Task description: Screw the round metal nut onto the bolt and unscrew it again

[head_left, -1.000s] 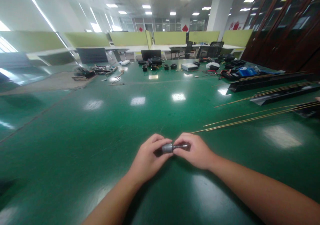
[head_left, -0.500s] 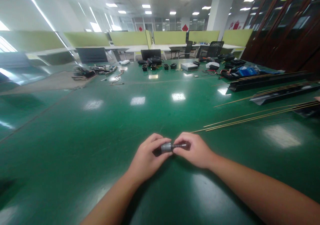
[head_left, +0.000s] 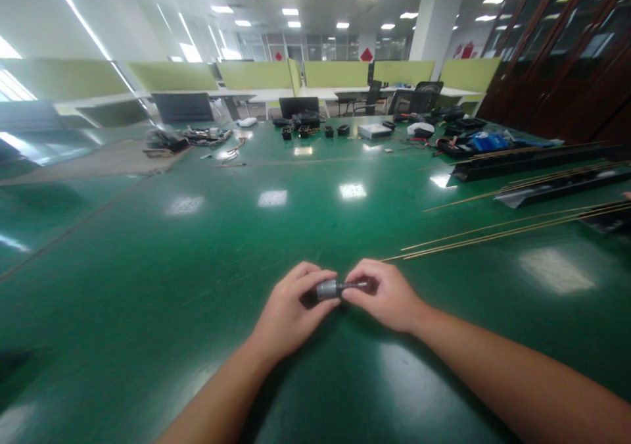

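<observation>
Just above the green tabletop (head_left: 221, 233), both hands meet on one small part. My left hand (head_left: 293, 316) is closed round a grey metal cylinder (head_left: 327, 291), thumb below and fingers above. A thin dark rod (head_left: 355, 285) sticks out of the cylinder's right end, lying roughly level. At the rod's base, close to the cylinder, my right hand (head_left: 387, 297) pinches with thumb and fingertips. The rod's far tip points into the right palm. Left fingers cover the cylinder's left end, so its full shape is hidden.
Long thin brass-coloured rods (head_left: 468, 239) reach in from the right, beside black angled channels (head_left: 557, 184). Along the back edge lie small black boxes (head_left: 344, 130), a white box (head_left: 373, 131) and a blue bundle (head_left: 488, 141). Loose parts (head_left: 207, 136) lie at the back left.
My right fingers have shifted very slightly on the rod, and the rod looks a little different. The left hand keeps its grip on the cylinder in nearly the same place.
</observation>
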Tool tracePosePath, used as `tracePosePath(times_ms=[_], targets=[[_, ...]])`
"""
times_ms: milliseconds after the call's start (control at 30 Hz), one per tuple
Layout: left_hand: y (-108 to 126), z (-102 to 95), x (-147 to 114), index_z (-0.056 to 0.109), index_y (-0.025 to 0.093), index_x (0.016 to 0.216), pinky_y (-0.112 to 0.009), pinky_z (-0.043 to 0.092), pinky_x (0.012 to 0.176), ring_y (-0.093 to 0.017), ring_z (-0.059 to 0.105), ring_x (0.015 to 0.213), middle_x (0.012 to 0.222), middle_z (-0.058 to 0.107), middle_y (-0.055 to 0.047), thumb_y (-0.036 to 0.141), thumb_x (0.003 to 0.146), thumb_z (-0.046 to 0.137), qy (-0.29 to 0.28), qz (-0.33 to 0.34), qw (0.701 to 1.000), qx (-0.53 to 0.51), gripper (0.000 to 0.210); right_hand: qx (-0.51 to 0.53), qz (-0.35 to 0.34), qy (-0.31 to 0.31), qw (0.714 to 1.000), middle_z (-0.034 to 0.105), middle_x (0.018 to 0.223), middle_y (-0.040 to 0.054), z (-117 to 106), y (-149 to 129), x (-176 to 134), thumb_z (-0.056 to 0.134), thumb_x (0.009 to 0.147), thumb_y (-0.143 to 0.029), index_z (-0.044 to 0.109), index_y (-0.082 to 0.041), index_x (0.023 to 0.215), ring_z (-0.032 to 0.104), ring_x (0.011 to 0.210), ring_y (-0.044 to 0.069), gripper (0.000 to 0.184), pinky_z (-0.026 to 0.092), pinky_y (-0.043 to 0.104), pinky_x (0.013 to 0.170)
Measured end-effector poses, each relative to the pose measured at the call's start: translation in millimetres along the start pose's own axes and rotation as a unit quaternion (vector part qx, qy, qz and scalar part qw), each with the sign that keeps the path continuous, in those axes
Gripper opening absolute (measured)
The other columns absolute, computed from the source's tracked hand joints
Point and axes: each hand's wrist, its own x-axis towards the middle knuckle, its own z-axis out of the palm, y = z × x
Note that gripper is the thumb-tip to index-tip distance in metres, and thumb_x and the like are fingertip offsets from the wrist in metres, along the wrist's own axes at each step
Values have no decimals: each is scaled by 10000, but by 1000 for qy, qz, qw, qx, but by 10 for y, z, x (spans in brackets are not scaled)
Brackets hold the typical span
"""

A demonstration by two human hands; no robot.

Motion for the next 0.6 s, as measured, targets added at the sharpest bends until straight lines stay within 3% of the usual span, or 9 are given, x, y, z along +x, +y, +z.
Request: tracePosePath(times_ms=[600], targets=[[22, -1, -11, 656, 235, 1139, -311, 509, 845, -180, 603, 965, 1031, 631, -60, 292, 868, 672, 4, 6, 1000, -13, 277, -2, 0, 11, 1000, 672, 795, 19, 5, -38, -15, 721, 776, -229, 702, -177, 812, 590, 713, 146, 66, 443, 246, 632]])
